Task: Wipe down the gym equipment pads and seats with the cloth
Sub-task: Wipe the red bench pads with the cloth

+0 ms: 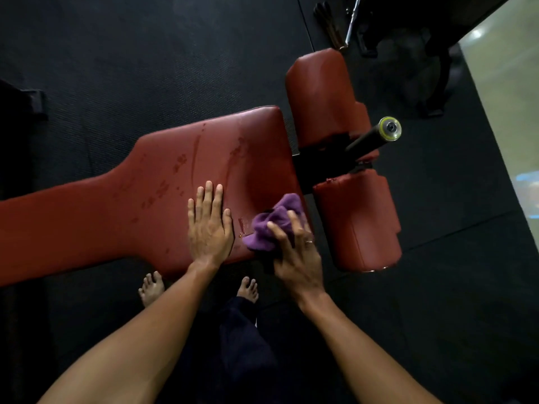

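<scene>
Black rubber floor (116, 53) all around, and the red padded bench (102, 205) runs across in front of me. My left hand (208, 228) lies flat on the pad, fingers (209, 196) straight and close together, holding nothing. My right hand (297, 258) has the purple cloth (271, 225) bunched up, fingers curled round it, pressing it onto the near right corner of the bench, just beside the left hand. Wet streaks (195, 158) and smudges show on the pad above my left hand. Past the bench end sit two red roller pads, one far (318, 94) and one near (358, 220), with a dark bar's yellow-rimmed end cap (389, 128) between them. My bare feet (151, 287) are at the bench's near edge.
</scene>
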